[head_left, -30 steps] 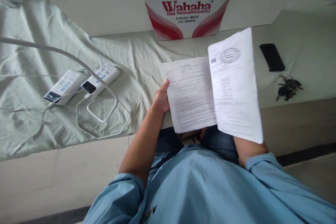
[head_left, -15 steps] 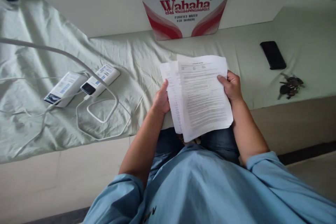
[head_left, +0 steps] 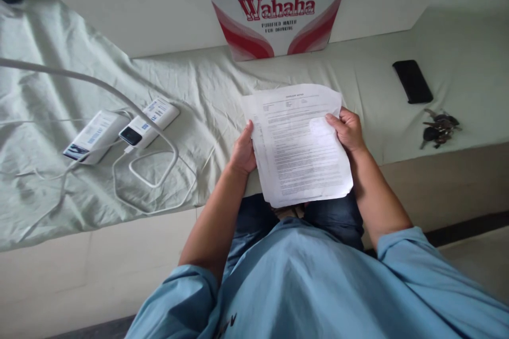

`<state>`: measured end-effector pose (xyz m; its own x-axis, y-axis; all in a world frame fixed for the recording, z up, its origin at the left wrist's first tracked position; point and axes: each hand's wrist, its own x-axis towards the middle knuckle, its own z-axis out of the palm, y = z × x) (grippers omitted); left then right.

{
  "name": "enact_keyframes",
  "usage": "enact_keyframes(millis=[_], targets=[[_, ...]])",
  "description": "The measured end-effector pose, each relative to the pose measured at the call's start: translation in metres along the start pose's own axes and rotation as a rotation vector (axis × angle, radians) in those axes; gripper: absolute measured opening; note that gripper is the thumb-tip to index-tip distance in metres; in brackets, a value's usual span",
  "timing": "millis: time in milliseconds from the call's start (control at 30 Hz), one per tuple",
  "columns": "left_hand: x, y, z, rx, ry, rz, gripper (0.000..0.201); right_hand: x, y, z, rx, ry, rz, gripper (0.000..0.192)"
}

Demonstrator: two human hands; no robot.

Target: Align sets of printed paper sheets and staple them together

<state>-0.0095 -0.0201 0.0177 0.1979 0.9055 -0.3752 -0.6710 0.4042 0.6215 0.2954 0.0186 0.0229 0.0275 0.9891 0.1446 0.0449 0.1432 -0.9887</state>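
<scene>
So we've got a thin stack of white printed paper sheets [head_left: 302,143] sitting right in the middle of the frame, held up over the edge of the pale green wrinkled cloth [head_left: 199,95]. Judging by how the sheets fan at the left edge and curl a bit at the lower right corner, we'd say it's super light and floppy, not fragile but easy to crease, and the pages look like they'd slide over each other if held loosely. Best bet for a hold is the two side edges, about mid-height, which is where we've got it.

Left hand [head_left: 243,151] is curled round the left edge, thumb lying on top of the page and the other fingers hidden underneath. Right hand [head_left: 349,130] pinches the right edge near the top, thumb pressed on the print, fingers folded behind.

Off to the right of the frame there's a black phone [head_left: 412,81] and a dark bunch of keys [head_left: 438,128], both well apart from the paper
</scene>
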Motion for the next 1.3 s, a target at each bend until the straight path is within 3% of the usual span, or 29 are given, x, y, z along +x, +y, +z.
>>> enact_keyframes(millis=[433, 767, 967, 1200, 1300], targets=[[0.005, -0.003, -0.011, 0.033, -0.024, -0.020, 0.045, -0.002, -0.003, 0.005, 0.023, -0.067, 0.015, 0.056], [0.002, -0.002, -0.004, 0.042, 0.020, 0.026, 0.032, -0.002, -0.005, 0.007, 0.014, -0.080, 0.036, 0.060], [0.001, -0.002, -0.002, 0.020, 0.030, -0.005, 0.038, -0.002, -0.006, 0.008, 0.016, -0.090, 0.051, 0.061], [0.002, -0.001, -0.003, 0.025, 0.061, 0.034, 0.035, -0.001, -0.003, 0.008, -0.006, -0.061, 0.001, 0.059], [0.002, -0.001, -0.004, 0.024, 0.038, 0.032, 0.032, 0.002, 0.003, 0.002, -0.065, 0.059, -0.064, 0.059]])
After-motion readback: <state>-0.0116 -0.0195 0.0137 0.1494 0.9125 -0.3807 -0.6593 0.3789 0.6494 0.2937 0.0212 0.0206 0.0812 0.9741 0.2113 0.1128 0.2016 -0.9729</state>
